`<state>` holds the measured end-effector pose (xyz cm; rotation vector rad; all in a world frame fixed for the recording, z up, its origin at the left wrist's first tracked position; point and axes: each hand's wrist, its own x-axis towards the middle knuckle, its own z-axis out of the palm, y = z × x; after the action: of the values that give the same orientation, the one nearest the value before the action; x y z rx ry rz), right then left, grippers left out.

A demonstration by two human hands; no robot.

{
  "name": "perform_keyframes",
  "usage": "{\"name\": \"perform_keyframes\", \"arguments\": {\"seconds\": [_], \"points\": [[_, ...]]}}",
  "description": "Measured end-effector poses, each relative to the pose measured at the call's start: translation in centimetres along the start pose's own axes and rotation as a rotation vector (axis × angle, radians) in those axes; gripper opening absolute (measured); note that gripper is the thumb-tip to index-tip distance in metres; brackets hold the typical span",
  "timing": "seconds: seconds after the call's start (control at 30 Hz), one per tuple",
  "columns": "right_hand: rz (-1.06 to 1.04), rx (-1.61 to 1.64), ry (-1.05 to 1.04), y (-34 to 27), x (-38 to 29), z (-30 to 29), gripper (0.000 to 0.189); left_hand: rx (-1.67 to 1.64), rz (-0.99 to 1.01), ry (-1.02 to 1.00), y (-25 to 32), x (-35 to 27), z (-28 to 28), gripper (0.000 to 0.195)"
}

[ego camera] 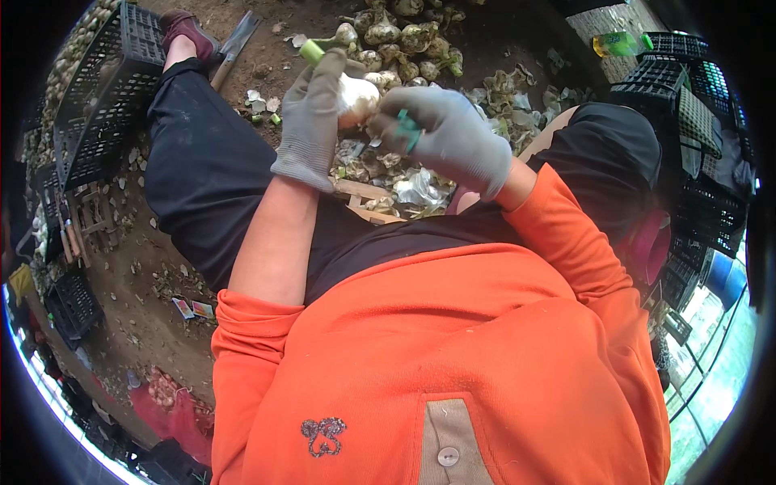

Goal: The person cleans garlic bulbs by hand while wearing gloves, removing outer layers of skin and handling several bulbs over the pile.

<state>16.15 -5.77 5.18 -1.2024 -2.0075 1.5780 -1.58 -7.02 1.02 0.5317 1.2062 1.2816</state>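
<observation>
My left hand (310, 118), in a grey work glove, grips a whole garlic bulb (359, 100). The bulb's cut green stem (312, 53) sticks up past the fingers. My right hand (451, 133), gloved the same way, is curled at the bulb's right side, by its root end. A small green piece (407, 130) shows at the right fingers; whether it is a band or part of a tool I cannot tell. Beyond both hands lies a heap of untrimmed garlic bulbs (383, 31). Papery garlic skins (506, 91) and clear plastic film (419, 188) lie below and beside them.
A black plastic crate (91, 115) stands at left, near a wooden-handled metal tool (236, 48) on the soil. Stacked black crates (645, 79) and a bottle of yellow-green liquid (615, 44) are at right. Wooden slats (364, 189) lie between my legs. A red net bag (170, 412) sits lower left.
</observation>
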Motion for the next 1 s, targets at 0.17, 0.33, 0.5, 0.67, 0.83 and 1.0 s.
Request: {"name": "perform_keyframes", "arguments": {"seconds": [0.17, 0.33, 0.5, 0.67, 0.83, 1.0], "points": [[-0.448, -0.722, -0.212, 1.4, -0.2, 1.8, 0.023, -0.204, -0.099, 0.107, -0.9, 1.3, -0.9, 0.043], [-0.358, -0.737, 0.159, 2.1, 0.9, 0.5, 0.028, -0.047, -0.235, 0.031, -0.5, 1.1, -1.2, 0.041], [-0.519, -0.667, 0.289, 1.0, 1.6, 1.0, 0.02, 0.003, -0.25, 0.115, -1.2, 0.7, -0.2, 0.034], [-0.607, -0.846, -0.05, 1.2, 1.1, 1.7, 0.009, -0.316, -0.298, 0.127, -0.9, 0.8, -1.0, 0.032], [-0.127, -0.991, -0.346, 3.2, 0.6, 2.3, 0.021, -0.321, -0.196, 0.255, -1.3, 1.7, -3.3, 0.032], [-0.479, -0.681, 0.303, 1.3, 1.8, 1.4, 0.03, -0.149, -0.256, 0.157, -0.8, 0.2, -1.0, 0.036]]}}
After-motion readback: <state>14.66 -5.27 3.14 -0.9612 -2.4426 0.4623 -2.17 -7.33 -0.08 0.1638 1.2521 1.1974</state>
